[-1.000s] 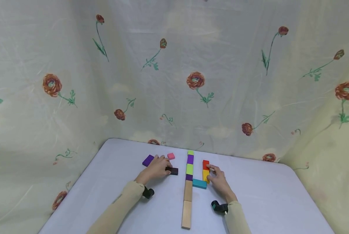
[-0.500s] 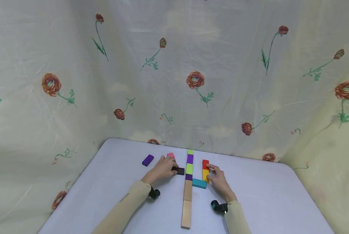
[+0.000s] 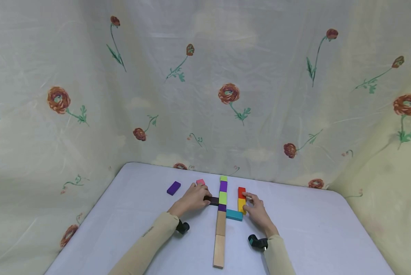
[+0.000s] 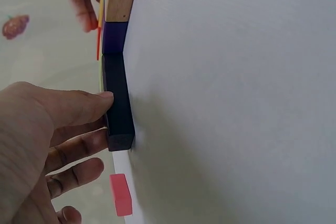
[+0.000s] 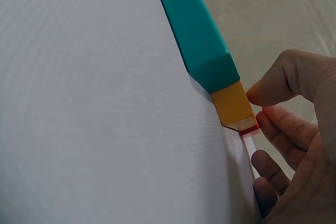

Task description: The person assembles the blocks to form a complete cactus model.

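Observation:
My left hand [image 3: 192,199] pinches a black block [image 4: 121,103] between thumb and fingers. The block's right end meets the left side of a straight row of blocks at a lime green block [image 3: 223,198]. To the right of the row, my right hand [image 3: 257,212] rests its thumb against a yellow block [image 5: 232,104], and its index fingertip is at a red block [image 3: 241,192]. These two stand end to end, the red one farther away. A teal block [image 3: 234,215] joins the row to the near end of the yellow block.
Wooden blocks [image 3: 220,224] form the near part of the row. Lying loose beyond my left hand are a pink block [image 3: 200,181] and a purple block [image 3: 173,188]. A flowered curtain [image 3: 205,114] hangs behind the white table [image 3: 312,233].
My left hand has moved right with the black block, bringing its end up against the row and uncovering more of the purple block. My right hand stays beside the yellow and red blocks.

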`<state>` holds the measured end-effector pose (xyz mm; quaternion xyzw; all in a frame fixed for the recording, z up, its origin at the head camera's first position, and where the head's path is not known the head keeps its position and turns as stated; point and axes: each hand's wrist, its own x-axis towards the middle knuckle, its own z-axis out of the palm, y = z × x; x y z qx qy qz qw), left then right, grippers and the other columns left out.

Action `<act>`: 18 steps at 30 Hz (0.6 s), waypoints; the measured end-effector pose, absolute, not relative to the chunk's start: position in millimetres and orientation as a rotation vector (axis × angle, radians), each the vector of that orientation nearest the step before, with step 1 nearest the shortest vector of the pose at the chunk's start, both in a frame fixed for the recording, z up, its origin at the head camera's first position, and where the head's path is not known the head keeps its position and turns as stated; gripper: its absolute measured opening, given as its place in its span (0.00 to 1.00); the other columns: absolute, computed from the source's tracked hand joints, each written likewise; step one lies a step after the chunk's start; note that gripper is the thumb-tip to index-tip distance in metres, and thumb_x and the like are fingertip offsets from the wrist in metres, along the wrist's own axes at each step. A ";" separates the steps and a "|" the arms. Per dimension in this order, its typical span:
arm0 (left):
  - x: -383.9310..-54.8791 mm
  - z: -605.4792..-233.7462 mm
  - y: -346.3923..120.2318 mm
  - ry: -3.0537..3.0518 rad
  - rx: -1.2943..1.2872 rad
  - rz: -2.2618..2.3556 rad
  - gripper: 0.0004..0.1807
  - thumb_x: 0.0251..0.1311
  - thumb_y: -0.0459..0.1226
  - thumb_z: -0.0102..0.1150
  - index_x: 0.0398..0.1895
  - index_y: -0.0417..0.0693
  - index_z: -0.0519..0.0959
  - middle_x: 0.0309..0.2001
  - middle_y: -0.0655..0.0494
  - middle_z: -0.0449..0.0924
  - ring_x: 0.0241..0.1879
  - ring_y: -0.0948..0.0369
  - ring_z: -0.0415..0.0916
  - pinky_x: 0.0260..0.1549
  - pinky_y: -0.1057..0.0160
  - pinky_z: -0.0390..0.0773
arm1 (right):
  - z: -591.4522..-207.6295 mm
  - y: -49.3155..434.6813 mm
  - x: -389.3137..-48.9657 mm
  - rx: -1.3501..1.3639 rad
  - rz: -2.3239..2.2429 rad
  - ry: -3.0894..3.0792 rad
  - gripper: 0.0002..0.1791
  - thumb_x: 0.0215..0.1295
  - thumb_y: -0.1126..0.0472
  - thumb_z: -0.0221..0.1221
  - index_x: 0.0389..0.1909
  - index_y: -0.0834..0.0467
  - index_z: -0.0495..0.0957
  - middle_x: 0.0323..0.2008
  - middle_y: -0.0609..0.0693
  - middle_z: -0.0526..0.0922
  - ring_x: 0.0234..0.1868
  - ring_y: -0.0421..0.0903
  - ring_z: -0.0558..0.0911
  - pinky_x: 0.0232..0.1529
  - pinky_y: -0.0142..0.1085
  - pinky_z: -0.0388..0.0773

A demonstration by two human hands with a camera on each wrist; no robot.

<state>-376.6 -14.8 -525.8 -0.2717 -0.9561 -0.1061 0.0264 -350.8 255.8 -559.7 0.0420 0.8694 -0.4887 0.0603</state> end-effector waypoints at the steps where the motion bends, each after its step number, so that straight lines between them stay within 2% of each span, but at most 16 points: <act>1: -376.8 -525.4 -15.6 -2.958 -0.837 -0.332 0.16 0.61 0.46 0.62 0.51 0.56 0.83 0.50 0.59 0.79 0.51 0.61 0.72 0.50 0.58 0.67 | -559.7 255.8 -350.8 0.130 -1.480 2.629 0.30 0.64 0.62 0.54 0.68 0.50 0.63 0.69 0.59 0.57 0.70 0.60 0.55 0.67 0.63 0.57; 8: -378.9 -511.8 -38.6 -3.002 -0.783 -0.431 0.22 0.60 0.46 0.62 0.57 0.54 0.79 0.60 0.56 0.75 0.62 0.57 0.68 0.64 0.46 0.62 | -559.3 255.8 -351.8 0.124 -1.475 2.637 0.30 0.64 0.62 0.54 0.68 0.50 0.62 0.69 0.60 0.58 0.69 0.60 0.55 0.67 0.63 0.57; 14: -388.4 -504.0 -77.0 -3.027 -0.754 -0.512 0.25 0.56 0.40 0.63 0.59 0.50 0.76 0.59 0.55 0.75 0.61 0.56 0.68 0.63 0.46 0.61 | -559.9 256.0 -351.7 0.121 -1.480 2.632 0.30 0.64 0.62 0.54 0.68 0.50 0.62 0.69 0.60 0.57 0.70 0.60 0.55 0.67 0.63 0.58; 18: -395.9 -502.0 -102.0 -3.053 -0.718 -0.531 0.27 0.54 0.34 0.61 0.61 0.51 0.74 0.62 0.54 0.73 0.63 0.55 0.66 0.65 0.43 0.56 | -560.4 256.3 -351.4 0.115 -1.477 2.635 0.30 0.64 0.61 0.54 0.69 0.51 0.62 0.69 0.60 0.58 0.70 0.60 0.55 0.67 0.62 0.59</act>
